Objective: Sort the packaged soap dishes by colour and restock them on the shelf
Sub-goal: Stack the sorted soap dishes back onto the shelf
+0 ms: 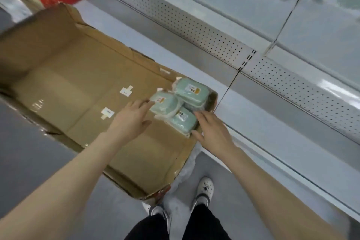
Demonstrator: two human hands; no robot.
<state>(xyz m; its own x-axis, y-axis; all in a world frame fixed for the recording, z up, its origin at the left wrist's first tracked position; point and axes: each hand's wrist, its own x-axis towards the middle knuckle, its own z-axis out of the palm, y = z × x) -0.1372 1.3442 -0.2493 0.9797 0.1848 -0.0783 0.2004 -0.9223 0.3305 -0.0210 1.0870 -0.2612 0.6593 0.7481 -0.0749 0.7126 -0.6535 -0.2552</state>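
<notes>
Taking the box (81, 76) as the landmark: it is a big open carton lying on the floor, and most of its bottom, from the far-left end to past the middle, is bare cardboard with only two small paper labels (126, 91) stuck on it. That suggests the unpacking is nearly finished, though what has already gone on the shelf cannot be checked here. Toward the box's right end the left hand (131, 118) reaches in, palm down, fingers spread apart and holding nothing, its fingertips just touching the nearest pack. In the box's right corner lie the last green soap dishes (176, 103), three wrapped packs that show, all the same pale green, piled against each other and against the box wall; whether more lie beneath them cannot be told. So by colour there seems little left to separate in this box. Just right of the pile, at the box's right wall, the right hand (211, 129) comes in with fingers loosely apart, fingertips at the edge of the lowest pack, not yet closed on it. Right of the box runs the white shelf (292, 138), its low tier bare where it shows; the upper tiers are blurred, so their stock is unclear. What is left, as I judge it: gather these packs, lift them out, and set them on the shelf with their colour.
</notes>
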